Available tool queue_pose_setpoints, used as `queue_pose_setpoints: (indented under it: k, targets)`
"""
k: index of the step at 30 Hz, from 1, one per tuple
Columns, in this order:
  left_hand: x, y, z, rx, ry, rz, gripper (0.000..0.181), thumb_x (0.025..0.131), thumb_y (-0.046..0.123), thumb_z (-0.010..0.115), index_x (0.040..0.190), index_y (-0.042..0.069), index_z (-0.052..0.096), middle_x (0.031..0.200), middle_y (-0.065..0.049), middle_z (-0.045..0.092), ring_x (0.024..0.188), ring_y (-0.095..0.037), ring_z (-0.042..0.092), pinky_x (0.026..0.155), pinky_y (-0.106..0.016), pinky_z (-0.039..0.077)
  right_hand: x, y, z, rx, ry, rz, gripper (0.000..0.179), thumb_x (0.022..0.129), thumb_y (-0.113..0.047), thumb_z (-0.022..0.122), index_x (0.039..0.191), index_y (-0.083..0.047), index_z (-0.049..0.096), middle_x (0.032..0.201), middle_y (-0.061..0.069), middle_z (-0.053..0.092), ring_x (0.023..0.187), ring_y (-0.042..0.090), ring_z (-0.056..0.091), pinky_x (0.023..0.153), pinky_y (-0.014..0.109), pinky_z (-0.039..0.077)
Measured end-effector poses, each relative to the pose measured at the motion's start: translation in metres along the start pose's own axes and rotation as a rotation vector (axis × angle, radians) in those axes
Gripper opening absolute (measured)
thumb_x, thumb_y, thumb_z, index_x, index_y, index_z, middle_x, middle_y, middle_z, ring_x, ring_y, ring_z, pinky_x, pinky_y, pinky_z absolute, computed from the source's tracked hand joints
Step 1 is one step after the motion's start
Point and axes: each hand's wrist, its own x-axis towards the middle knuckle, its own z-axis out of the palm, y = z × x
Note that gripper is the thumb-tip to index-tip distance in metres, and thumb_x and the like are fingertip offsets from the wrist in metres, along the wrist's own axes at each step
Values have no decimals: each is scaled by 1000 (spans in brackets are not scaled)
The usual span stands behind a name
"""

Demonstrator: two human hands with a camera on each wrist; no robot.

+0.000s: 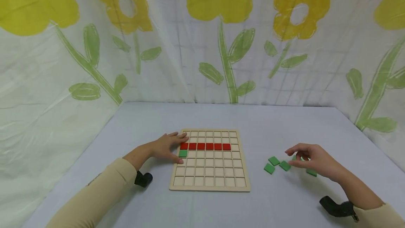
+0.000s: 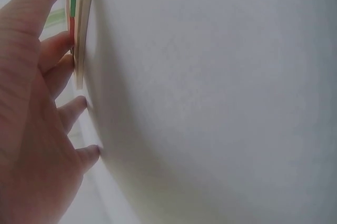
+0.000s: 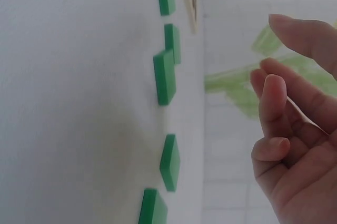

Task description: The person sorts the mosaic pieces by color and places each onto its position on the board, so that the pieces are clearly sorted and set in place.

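On the table, left hand (image 1: 164, 147) rests flat, steadying the grid board (image 1: 210, 185); right hand (image 1: 311, 159) hovers loosely curled, empty, over green tiles (image 1: 273, 160) – a careless pinch could scatter them

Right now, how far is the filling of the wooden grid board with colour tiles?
Done: six red tiles fill one row of the grid board, and one green tile sits below them. In hand: the left hand rests on the board edge; the right hand hovers over the loose green tiles, holding nothing. Left: most cells are empty.
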Motion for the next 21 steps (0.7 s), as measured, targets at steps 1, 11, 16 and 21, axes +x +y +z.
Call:
queue_pose_setpoints:
  k: [1, 11, 16, 21]
  targets:
    - [0, 0, 0, -3, 1, 3, 89, 73, 57, 70, 146, 21, 33, 156, 2, 20, 145, -32, 7, 113, -61, 3, -1, 1, -1, -1, 2, 4, 26, 81, -17, 72, 104, -6, 67, 93, 7, 66, 69, 5, 52, 57, 21, 41]
    - [0, 0, 4, -12, 3, -5, 89, 72, 57, 71, 146, 24, 33, 156, 5, 20, 146, -30, 6, 114, -59, 3, -20, 16, -14, -33, 7, 128, 26, 83, -17, 70, 106, -4, 66, 87, -2, 64, 68, 4, 49, 54, 21, 39]
    - [1, -1, 2, -6, 9, 3, 88, 73, 56, 71, 146, 23, 33, 156, 3, 20, 145, -32, 7, 114, -60, 3, -30, 23, -19, -52, 0, 166, 30, 83, -20, 70, 107, -4, 65, 90, -4, 63, 69, 3, 49, 54, 21, 40]
    - [-2, 0, 2, -25, 3, -4, 89, 73, 56, 71, 146, 23, 33, 156, 3, 21, 145, -32, 7, 113, -60, 2, -37, 29, -24, -48, -1, 232, 33, 83, -22, 70, 111, -3, 64, 91, -7, 61, 68, 4, 49, 55, 21, 40]
